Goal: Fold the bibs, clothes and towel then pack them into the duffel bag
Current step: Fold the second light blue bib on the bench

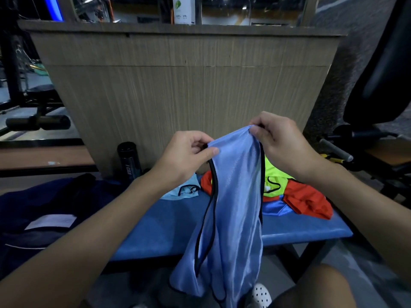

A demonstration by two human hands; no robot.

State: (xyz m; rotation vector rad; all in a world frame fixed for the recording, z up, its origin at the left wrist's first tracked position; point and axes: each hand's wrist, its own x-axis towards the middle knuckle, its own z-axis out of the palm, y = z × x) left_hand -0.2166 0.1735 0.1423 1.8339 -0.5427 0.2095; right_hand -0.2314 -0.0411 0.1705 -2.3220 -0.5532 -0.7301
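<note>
A light blue bib (pixel 233 207) with black trim hangs in front of me, its lower end below the edge of the blue bench (pixel 169 227). My left hand (pixel 186 154) pinches its top left corner. My right hand (pixel 275 138) pinches the top right corner, slightly higher. On the bench behind the bib lies a pile with a neon yellow bib (pixel 273 181), red clothes (pixel 307 201), a shiny blue piece (pixel 273 207) and a pale blue bib (pixel 184 191). The dark navy duffel bag (pixel 44 214) sits at the bench's left end.
A black bottle (pixel 130 160) stands at the back of the bench against a wooden panel (pixel 184 85). Gym equipment stands at the left (pixel 37 122) and right (pixel 378 85). A white perforated shoe (pixel 262 294) shows below the bib.
</note>
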